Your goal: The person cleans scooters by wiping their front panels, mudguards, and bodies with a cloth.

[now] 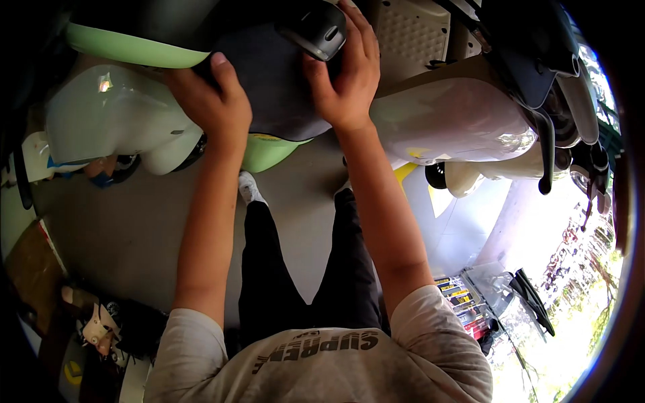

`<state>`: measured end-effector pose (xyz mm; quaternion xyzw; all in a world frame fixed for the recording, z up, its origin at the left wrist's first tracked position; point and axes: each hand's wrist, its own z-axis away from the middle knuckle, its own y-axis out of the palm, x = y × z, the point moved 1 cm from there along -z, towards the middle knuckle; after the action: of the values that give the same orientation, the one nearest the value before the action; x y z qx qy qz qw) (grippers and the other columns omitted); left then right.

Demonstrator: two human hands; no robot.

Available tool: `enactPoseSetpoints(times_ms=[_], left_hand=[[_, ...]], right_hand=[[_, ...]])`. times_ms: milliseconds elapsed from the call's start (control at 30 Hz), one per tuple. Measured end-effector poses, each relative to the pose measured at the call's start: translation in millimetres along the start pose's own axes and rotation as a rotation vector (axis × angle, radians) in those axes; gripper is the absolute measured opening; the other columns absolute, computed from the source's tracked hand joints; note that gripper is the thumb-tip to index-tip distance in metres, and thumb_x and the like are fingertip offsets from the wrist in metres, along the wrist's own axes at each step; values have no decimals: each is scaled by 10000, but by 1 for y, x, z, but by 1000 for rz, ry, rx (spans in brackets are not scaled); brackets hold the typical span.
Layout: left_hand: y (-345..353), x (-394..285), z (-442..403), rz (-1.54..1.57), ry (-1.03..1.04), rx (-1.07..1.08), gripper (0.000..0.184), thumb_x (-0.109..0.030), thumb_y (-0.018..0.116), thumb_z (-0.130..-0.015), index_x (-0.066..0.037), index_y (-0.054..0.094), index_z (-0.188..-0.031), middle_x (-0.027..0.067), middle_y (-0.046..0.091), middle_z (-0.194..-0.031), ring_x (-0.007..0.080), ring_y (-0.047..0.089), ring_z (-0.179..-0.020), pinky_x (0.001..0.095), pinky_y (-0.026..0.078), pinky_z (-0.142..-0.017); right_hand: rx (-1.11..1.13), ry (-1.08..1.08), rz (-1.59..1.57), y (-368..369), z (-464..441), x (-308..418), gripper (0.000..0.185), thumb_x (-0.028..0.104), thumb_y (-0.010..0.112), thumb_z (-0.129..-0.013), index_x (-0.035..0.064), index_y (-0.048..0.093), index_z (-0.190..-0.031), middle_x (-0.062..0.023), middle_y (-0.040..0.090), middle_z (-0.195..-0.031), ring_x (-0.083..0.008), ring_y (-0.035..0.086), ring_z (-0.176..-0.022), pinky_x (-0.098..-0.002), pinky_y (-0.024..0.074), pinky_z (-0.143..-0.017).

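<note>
Below me stands a scooter with light green body panels [275,153] and a dark seat-like surface [272,91]. My left hand [218,101] is at the left side of that surface, beside a green-edged panel [134,48]. Its thumb points forward, while the other fingers are mostly hidden behind the panel and in shadow. My right hand [351,80] has thumb and fingers around a rounded, glossy black part [321,37] with a small slot in it. Whether this part is fixed to the scooter cannot be seen.
A white scooter [107,114] stands to the left. Another pale scooter [457,121] stands to the right, with a black brake lever [545,154] sticking out. Grey floor [295,215] lies around my feet. Boxed goods [463,302] are at the lower right, near bright daylight.
</note>
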<state>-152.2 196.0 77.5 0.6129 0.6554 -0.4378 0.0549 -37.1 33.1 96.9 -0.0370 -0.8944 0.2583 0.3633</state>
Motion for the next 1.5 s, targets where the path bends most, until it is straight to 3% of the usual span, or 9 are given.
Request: enactPoseSetpoints(times_ms=[133,300,400,433,700,933,1100,1300,1500], left_hand=[[5,-11,14,-57,114,-33,671,-365,567,-991,126,400,-1418,341,447,-1401,510,447,-1288,565,340,-1104],[4,-21,27,-73,171,62,868,-439,462,-1034,146,119,-1575,399,165,-1604,540,212,-1493,604,188,-1214],[13,-19,45,-75,150,-3,955,-535,472,-1000,141,130,-1582,399,133,-1623,569,174,-1501,639,174,-1204],[10,-16,52,-98,142,68,1016,-565,473,-992,129,44,-1598,399,23,-1647,590,60,-1524,675,120,-1204],[26,10,149,-201,135,250,1147,-655,452,-994,134,-156,-1562,450,-174,-1597,624,-122,-1502,713,10,-1205],[23,50,213,-226,-25,394,1107,-594,453,-1032,137,-204,-1542,452,-197,-1590,640,-113,-1495,678,59,-1221],[18,62,221,-217,-105,450,1102,-539,496,-1034,124,-224,-1541,450,-191,-1593,643,-68,-1499,644,92,-1232],[4,85,227,-149,-227,512,1109,-441,590,-1018,116,-207,-1550,450,-153,-1603,604,3,-1522,602,136,-1241],[-1,80,228,-196,-337,526,1083,-367,675,-979,110,-83,-1588,431,8,-1611,567,174,-1484,562,208,-1222]], right_hand=[[-154,27,-85,8,11,-1,589,321,596,-961,-45,522,-1416,-264,544,-1442,-462,516,-1334,-466,372,-1156],[-190,72,-119,18,36,-23,696,386,542,-985,-86,434,-1486,-300,471,-1512,-463,453,-1408,-485,337,-1178],[-215,177,-153,21,57,-30,759,428,495,-1015,-105,339,-1532,-326,418,-1540,-486,436,-1412,-477,342,-1179],[-219,207,-147,23,65,-31,764,435,470,-1021,-103,323,-1542,-323,412,-1546,-486,434,-1412,-474,341,-1180],[-141,460,-81,40,150,-39,733,455,248,-1088,-86,255,-1582,-317,323,-1609,-489,350,-1473,-481,305,-1205],[152,690,89,35,224,-39,704,464,305,-1101,-19,218,-1607,-321,371,-1475,-502,464,-1298,-520,398,-1095],[274,802,-1,36,244,-43,763,413,526,-1059,-47,213,-1579,-320,426,-1428,-510,530,-1248,-511,474,-1030],[407,912,11,48,261,-48,918,366,713,-954,-77,198,-1571,-313,436,-1465,-470,530,-1304,-491,479,-1049],[400,1022,-27,57,262,-43,909,310,708,-953,-87,179,-1577,-310,404,-1512,-470,464,-1378,-474,417,-1130]])
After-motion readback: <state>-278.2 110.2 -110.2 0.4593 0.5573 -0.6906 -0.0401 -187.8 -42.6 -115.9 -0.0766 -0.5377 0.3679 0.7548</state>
